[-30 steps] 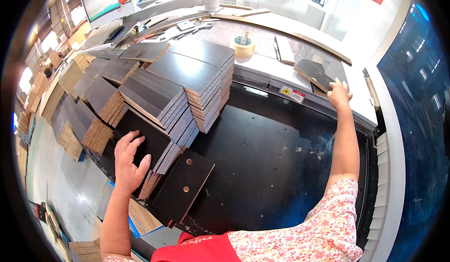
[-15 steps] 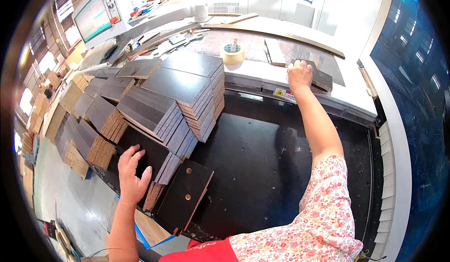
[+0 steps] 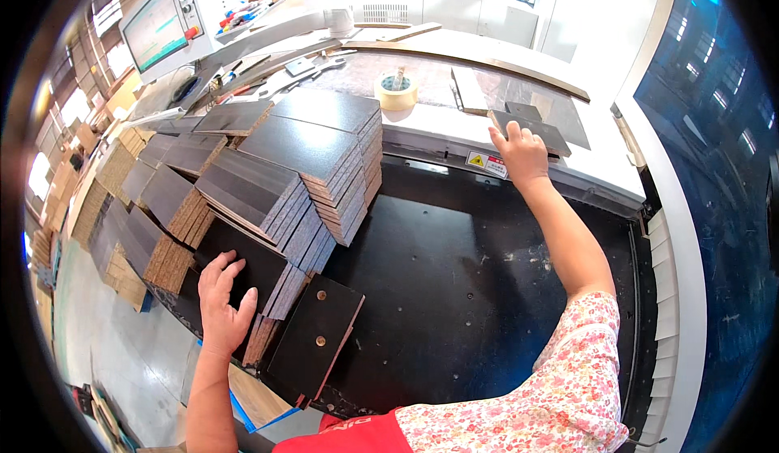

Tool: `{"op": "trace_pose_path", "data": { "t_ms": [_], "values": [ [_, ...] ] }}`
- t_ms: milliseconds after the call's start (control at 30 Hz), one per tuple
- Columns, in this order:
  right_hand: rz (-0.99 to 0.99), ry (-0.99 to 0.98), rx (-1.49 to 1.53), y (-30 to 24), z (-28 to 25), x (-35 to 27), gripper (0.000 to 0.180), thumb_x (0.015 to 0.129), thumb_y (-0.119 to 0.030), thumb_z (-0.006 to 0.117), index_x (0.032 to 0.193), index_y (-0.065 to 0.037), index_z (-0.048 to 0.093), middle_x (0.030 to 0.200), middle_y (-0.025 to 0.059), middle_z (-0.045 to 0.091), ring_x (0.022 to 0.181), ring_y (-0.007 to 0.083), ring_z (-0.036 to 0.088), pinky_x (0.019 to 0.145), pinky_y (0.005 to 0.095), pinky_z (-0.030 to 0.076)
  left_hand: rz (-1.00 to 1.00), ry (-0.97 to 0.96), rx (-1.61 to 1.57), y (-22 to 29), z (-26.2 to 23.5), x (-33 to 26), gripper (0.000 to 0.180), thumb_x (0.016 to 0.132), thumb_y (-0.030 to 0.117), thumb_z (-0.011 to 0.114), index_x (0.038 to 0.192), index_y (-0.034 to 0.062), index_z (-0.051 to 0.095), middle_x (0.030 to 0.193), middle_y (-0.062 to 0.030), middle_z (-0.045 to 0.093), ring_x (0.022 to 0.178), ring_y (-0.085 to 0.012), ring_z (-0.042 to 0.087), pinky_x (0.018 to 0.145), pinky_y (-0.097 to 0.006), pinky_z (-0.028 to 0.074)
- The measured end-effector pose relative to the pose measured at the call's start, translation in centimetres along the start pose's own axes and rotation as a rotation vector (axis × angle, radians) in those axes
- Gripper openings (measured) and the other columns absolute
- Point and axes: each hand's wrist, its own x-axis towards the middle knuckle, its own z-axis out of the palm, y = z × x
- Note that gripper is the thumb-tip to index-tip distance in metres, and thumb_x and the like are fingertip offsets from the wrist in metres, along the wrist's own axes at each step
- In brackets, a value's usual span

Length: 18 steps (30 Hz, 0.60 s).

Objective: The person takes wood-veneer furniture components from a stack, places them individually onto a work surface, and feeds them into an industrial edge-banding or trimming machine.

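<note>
Head view: hands were apart. Left hand (image 3: 225, 305), fingers spread, lay on a black board (image 3: 250, 252) at the black table's (image 3: 430, 291) left edge. Right hand (image 3: 523, 157) was at a dark panel (image 3: 550, 136) by the white ledge's (image 3: 442, 125) front edge; couldn't tell grip.

Black bed (image 3: 438, 283) carries the tall board stack (image 3: 324, 128), used as landmark. Left of the tall board stack: lower board stacks (image 3: 247, 185), packed side by side. On its near side: drilled-looking dark panel (image 3: 320, 318) with two brass-coloured discs, underside hidden. Behind it and to its right: white bench (image 3: 438, 128), bearing tape roll (image 3: 395, 101), then pale strip (image 3: 469, 90) and dark panels (image 3: 553, 138) farther right. Long strip (image 3: 552, 81) behind those. Grey floor (image 3: 105, 347) lower, well left of it.
</note>
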Motion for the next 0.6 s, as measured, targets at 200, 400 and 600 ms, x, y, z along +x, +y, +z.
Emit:
{"op": "trace_pose_path", "data": {
  "t_ms": [200, 400, 600],
  "values": [
    [-0.13, 0.032, 0.067, 2.7, -2.1, -2.5, 0.016, 0.084, -0.02, 0.069, 0.1, -0.018, 0.071, 0.088, 0.0007, 0.052, 0.076, 0.0169, 0.06, 0.064, 0.0326, 0.051, 0.002, 0.001, 0.002, -0.1, 0.0, 0.1, 0.046, 0.08, 0.023, 0.068, 0.121, 0.002, 0.064, 0.136, -0.0175, 0.057, 0.128, -0.0381, 0.051, 0.112, -0.047, 0.036],
    [-0.134, 0.078, 0.166, 5.3, -1.2, -5.3, 0.017, 0.083, -0.015, 0.068, 0.1, -0.015, 0.069, 0.089, 0.0025, 0.054, 0.081, 0.0184, 0.064, 0.071, 0.0344, 0.054, 0.005, 0.012, -0.003, 0.1, 0.0, 0.1, 0.045, 0.08, 0.022, 0.068, 0.119, 0.0015, 0.065, 0.135, -0.0178, 0.058, 0.128, -0.0381, 0.051, 0.111, -0.047, 0.036],
    [0.028, -0.075, 0.157, 6.6, -0.8, -7.0, 0.018, 0.082, -0.019, 0.068, 0.098, -0.009, 0.069, 0.108, 0.0063, 0.063, 0.09, 0.0258, 0.067, 0.081, 0.0396, 0.054, 0.017, 0.017, -0.022, 0.1, 0.0, 0.0, 0.045, 0.079, 0.019, 0.069, 0.12, 0.0019, 0.065, 0.135, -0.018, 0.058, 0.127, -0.038, 0.052, 0.111, -0.046, 0.037]
  ]
}}
